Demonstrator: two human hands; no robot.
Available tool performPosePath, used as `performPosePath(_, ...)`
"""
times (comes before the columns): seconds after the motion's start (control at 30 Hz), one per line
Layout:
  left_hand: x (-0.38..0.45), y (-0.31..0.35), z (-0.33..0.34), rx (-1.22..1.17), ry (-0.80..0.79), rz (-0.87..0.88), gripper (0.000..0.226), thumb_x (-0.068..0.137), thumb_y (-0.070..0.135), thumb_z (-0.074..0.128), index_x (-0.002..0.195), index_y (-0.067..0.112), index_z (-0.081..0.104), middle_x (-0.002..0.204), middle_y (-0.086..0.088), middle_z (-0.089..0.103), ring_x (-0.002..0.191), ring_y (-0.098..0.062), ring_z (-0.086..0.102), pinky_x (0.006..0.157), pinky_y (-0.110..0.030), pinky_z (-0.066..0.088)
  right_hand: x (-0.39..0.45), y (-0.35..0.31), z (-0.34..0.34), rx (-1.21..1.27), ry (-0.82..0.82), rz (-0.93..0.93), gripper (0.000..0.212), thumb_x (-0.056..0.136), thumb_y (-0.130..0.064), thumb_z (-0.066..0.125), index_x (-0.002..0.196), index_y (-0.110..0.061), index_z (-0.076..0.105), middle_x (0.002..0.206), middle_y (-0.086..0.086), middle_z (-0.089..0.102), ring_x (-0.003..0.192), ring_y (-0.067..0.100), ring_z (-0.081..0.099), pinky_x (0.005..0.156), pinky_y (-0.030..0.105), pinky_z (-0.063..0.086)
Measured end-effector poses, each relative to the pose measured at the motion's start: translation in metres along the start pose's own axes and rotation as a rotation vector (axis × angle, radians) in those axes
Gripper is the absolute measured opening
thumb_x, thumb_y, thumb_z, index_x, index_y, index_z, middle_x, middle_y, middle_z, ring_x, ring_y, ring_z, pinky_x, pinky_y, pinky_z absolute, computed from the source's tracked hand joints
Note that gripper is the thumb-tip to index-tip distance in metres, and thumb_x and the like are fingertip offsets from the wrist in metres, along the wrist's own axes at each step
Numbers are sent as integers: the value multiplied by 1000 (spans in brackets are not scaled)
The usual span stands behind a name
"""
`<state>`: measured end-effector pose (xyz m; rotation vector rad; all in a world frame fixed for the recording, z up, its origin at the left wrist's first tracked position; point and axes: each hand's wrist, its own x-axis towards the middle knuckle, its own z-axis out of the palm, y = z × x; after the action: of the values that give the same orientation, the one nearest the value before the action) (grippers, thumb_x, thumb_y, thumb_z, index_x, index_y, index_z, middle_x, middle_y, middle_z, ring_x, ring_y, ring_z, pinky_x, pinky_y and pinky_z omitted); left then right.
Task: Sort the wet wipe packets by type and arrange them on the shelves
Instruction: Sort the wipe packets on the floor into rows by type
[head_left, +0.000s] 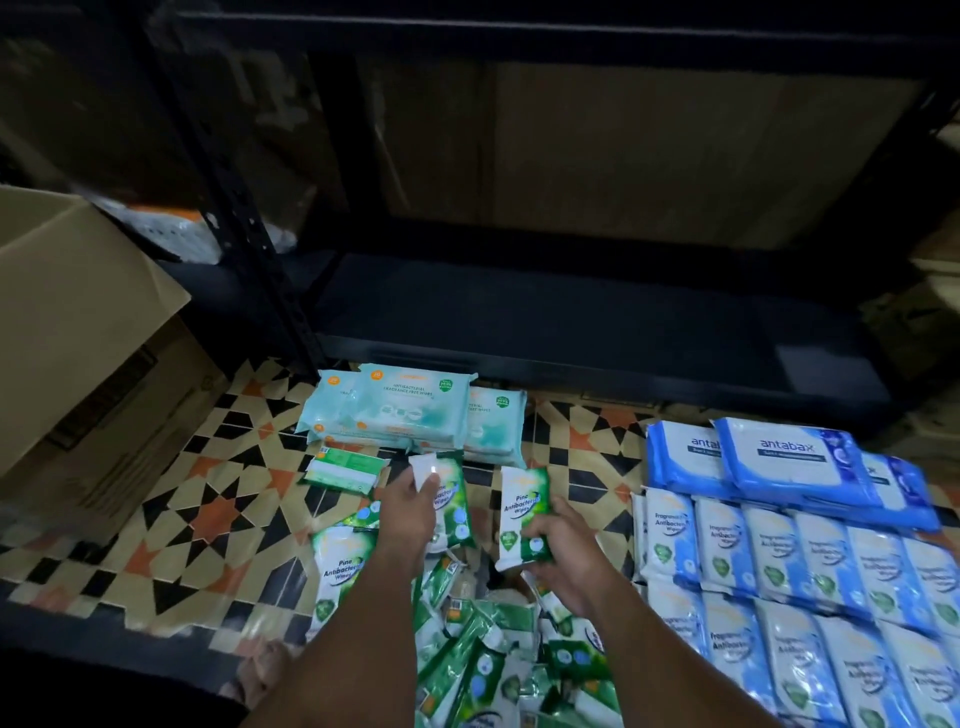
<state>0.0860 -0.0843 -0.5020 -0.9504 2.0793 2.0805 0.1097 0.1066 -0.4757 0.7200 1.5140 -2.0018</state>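
Above green pile, each hand grips pine packet: left hand (410, 506), right hand (563, 545).

I count three teal fragrance-free packs (405, 410) on the floor just in front of the black shelf (571, 322). Right of them, three blue antabax packs (789, 457). Nearer me than those, two rows of blue-and-white packets (769, 545), six showing in the back row. The green pine heap (493, 660) I cannot count.

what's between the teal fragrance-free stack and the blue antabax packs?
Head view: only bare patterned floor tile lies between the teal fragrance-free stack and the blue antabax packs. No packet sits in that gap.
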Motion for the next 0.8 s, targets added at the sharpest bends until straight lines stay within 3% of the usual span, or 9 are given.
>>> performPosePath(0.07, 7, -1, 6, 70, -56, -52, 39, 105, 9, 51, 143, 0, 51, 126, -8, 64, 123, -29, 55, 100, -37, 42, 6, 3, -2, -79, 47, 14, 50, 95, 4, 54, 136, -24, 45, 129, 1, 52, 109, 24, 54, 82, 47, 52)
performPosePath(0.13, 10, -1, 10, 153, -116, -97, 51, 106, 6, 46, 155, 5, 33, 155, -10, 42, 128, -27, 53, 103, -31, 40, 13, 9, -1, -151, 54, 7, 49, 95, 0, 59, 137, -22, 48, 131, 3, 58, 112, 27, 58, 86, 49, 52)
performPosePath(0.2, 18, -6, 13, 202, -167, -116, 56, 107, 3, 41, 159, 10, 22, 165, -8, 22, 88, -9, 57, 74, -14, 47, 25, 15, 6, -208, 111, 1, 49, 97, -2, 59, 138, -27, 48, 128, 4, 59, 112, 29, 60, 84, 44, 51)
performPosePath(0.27, 27, -10, 16, 270, -151, -143, 57, 106, 1, 35, 160, 13, 19, 166, -6, 19, 60, -4, 34, 47, -14, 34, 37, 20, 15, -214, 169, -22, 49, 99, -3, 56, 137, -31, 46, 120, 2, 59, 108, 26, 61, 88, 43, 54)
performPosePath(0.37, 38, -13, 21, 433, -135, -111, 57, 105, 1, 36, 159, 9, 21, 165, -10, 23, 58, -4, 32, 52, -20, 31, 46, 25, 28, -273, 225, -82, 49, 99, -3, 53, 140, -27, 44, 110, -2, 63, 97, 20, 65, 88, 42, 56)
performPosePath(0.47, 44, -19, 29, 587, -166, -15, 49, 104, 6, 44, 152, 0, 36, 149, -27, 42, 86, -25, 65, 61, -23, 37, 51, 24, 29, -534, 341, -168, 57, 95, -1, 51, 146, -24, 42, 107, 2, 64, 87, 20, 59, 72, 29, 45)
performPosePath(0.53, 48, -24, 33, 635, -103, 20, 48, 104, 11, 49, 151, 8, 43, 138, -23, 58, 103, -33, 66, 72, -28, 45, 55, 22, 25, -701, 397, -249, 65, 92, 2, 50, 150, -25, 40, 109, 7, 65, 83, 19, 53, 69, 26, 39)
performPosePath(0.63, 55, -30, 36, 736, 36, 83, 39, 101, 14, 53, 139, 8, 58, 120, -19, 70, 100, -35, 68, 80, -36, 53, 63, 22, 18, -880, 434, -307, 71, 91, 1, 52, 154, -29, 38, 103, 10, 61, 79, 20, 49, 68, 26, 37)
performPosePath(0.8, 56, -37, 36, 813, 72, 180, 38, 98, 16, 58, 135, 11, 63, 114, -24, 66, 99, -37, 65, 87, -41, 55, 66, 15, 18, -985, 456, -275, 34, 89, -15, 63, 123, -21, 66, 99, 10, 71, 88, 29, 65, 67, 28, 45)
